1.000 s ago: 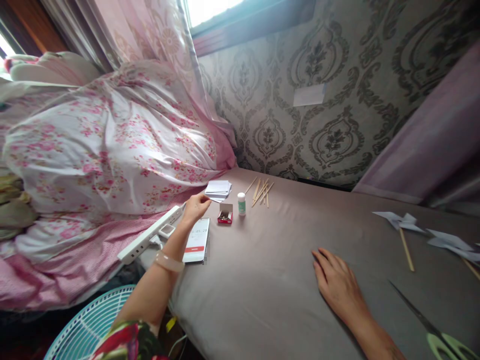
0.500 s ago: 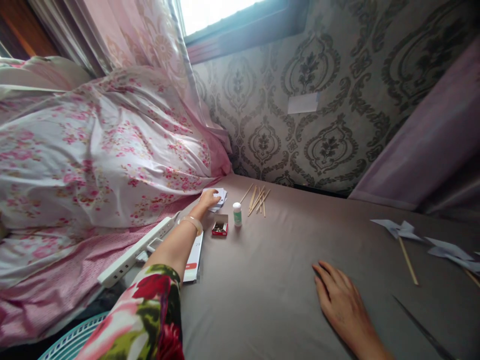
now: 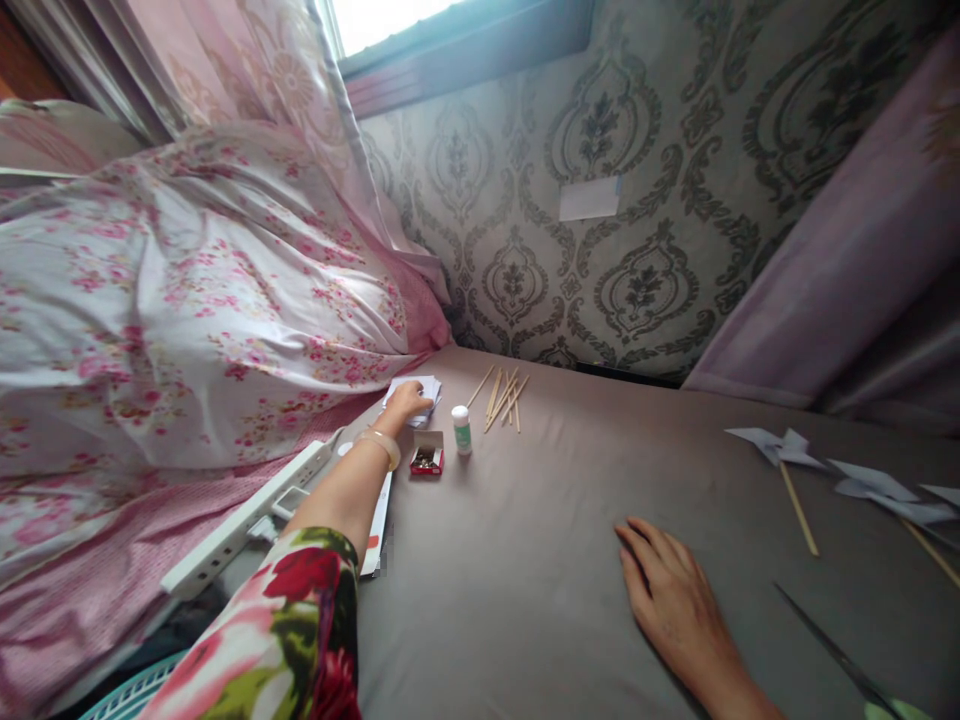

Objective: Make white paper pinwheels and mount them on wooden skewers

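Note:
My left hand [image 3: 407, 400] reaches across to a small stack of white paper sheets [image 3: 430, 386], its fingers on the top with thumb and finger a little apart. No sheet is visibly lifted. Just in front of it sits a small red open box [image 3: 427, 462] with metal bits inside. A white-capped bottle with a green label [image 3: 461, 432] stands to the box's right. My right hand [image 3: 667, 590] lies palm down on the grey-brown sheet [image 3: 540, 560], fingers stretched out and holding nothing. To its right are scissors [image 3: 832, 645] and a paper pinwheel on a stick [image 3: 784, 450].
Several wooden sticks [image 3: 506, 400] lie beyond the bottle. More paper pinwheels [image 3: 885, 490] are at the far right. Under my left forearm are a phone [image 3: 381, 515], partly covered, and a white power strip [image 3: 240, 520]. Floral bedding [image 3: 187, 280] fills the left; a patterned wall rises behind.
My left hand has moved forward from beside the stack onto the paper sheets. The right hand stays flat on the sheet. The view has shifted slightly.

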The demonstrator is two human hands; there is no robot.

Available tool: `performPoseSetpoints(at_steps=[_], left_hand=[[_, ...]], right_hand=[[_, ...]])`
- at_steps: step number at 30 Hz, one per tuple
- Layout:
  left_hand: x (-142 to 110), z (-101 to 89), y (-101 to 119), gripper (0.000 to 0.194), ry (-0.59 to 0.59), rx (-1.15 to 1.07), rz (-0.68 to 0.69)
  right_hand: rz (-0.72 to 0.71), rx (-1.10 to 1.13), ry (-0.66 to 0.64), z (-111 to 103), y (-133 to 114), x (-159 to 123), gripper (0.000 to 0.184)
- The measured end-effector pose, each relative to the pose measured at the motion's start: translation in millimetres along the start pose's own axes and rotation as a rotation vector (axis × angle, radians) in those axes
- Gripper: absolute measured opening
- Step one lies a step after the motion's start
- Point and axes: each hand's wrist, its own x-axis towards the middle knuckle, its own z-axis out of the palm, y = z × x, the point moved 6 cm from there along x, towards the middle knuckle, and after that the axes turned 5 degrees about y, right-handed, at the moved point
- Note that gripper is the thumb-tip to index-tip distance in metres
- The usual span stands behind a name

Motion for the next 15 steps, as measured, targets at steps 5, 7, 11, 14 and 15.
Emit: performPoseSetpoints(at_steps=[5, 7, 11, 14, 15], left_hand=[[-3.9, -4.5, 3.2, 0.047, 0.028, 0.056, -0.023], [-5.3, -6.8, 3.5, 0.045, 0.033, 0.061, -0.014], [-6.0, -10.7, 2.0, 0.039, 0.032, 0.056, 0.014], [-4.9, -12.9, 0.5, 0.037, 0.032, 0.043, 0.041], [-4.5, -13.6, 0.2, 0.036, 0.034, 0.037, 0.051]], right_hand=[[0.028, 0.011, -0.008, 0.8, 1.7, -0.4, 0.036], [0.033, 0.012, -0.012, 1.0, 2.1, -0.4, 0.036], [0.03, 0.012, -0.026, 1.4, 1.0, -0.4, 0.036], [0.041, 0.012, -0.023, 0.3, 0.3, 0.1, 0.036], [0.045, 0.015, -0.02, -0.2, 0.1, 0.3, 0.035]])
